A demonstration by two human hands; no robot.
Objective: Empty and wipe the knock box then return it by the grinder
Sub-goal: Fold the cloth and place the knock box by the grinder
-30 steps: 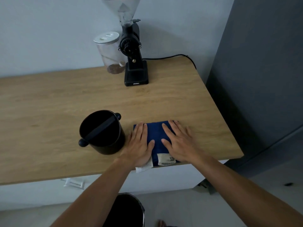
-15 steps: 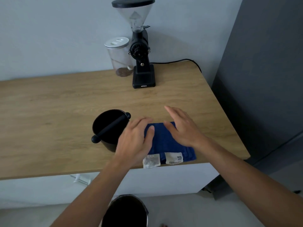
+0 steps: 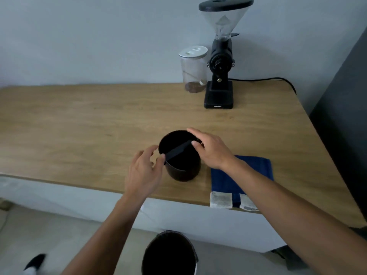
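Observation:
The black round knock box [image 3: 183, 167] with its bar across the top stands on the wooden counter [image 3: 99, 126] near the front edge. My left hand [image 3: 144, 171] is at the bar's left end, thumb and fingers closing around the knob. My right hand [image 3: 210, 149] reaches over the right rim, fingertips at the bar's other end. A folded blue cloth [image 3: 224, 181] lies flat right of the box, partly under my right forearm. The black coffee grinder [image 3: 220, 62] stands at the back right by the wall.
A clear jar with a white lid [image 3: 193, 68] stands left of the grinder. The grinder's black cord [image 3: 264, 79] runs along the back. A dark bin [image 3: 169, 255] stands on the floor below the counter edge. A dark wall panel [image 3: 343, 96] borders the right side.
Both hands have left the blue cloth and moved left to the knock box, one at each end of its bar. The camera view has shifted left.

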